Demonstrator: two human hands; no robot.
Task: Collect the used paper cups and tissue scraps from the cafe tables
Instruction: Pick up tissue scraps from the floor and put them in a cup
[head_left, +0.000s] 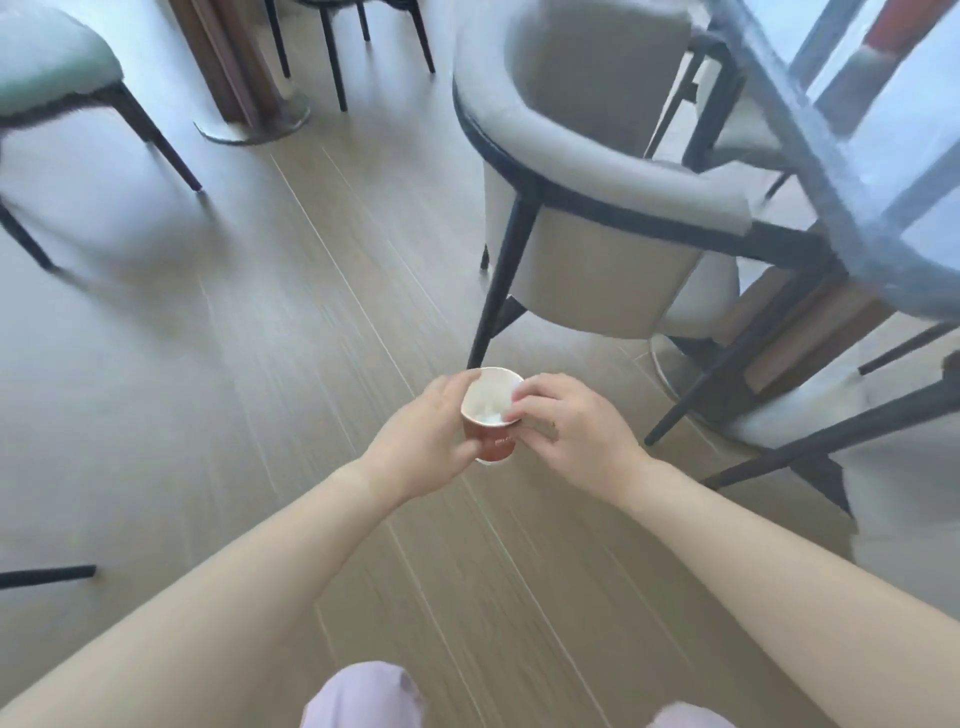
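Observation:
A red paper cup (496, 444) with a white inside is held in the air above the wooden floor, in the middle of the view. My left hand (421, 436) grips its side from the left. My right hand (571, 431) is at the cup's right rim, and its fingertips pinch white tissue (491, 410) that lies inside the cup. The picture is blurred by motion.
A grey tub chair (597, 171) on black legs stands just beyond the cup. A glass-topped table (893, 156) fills the right side. A green-seated chair (47, 67) is at the far left, and a table base (254, 124) stands at the back.

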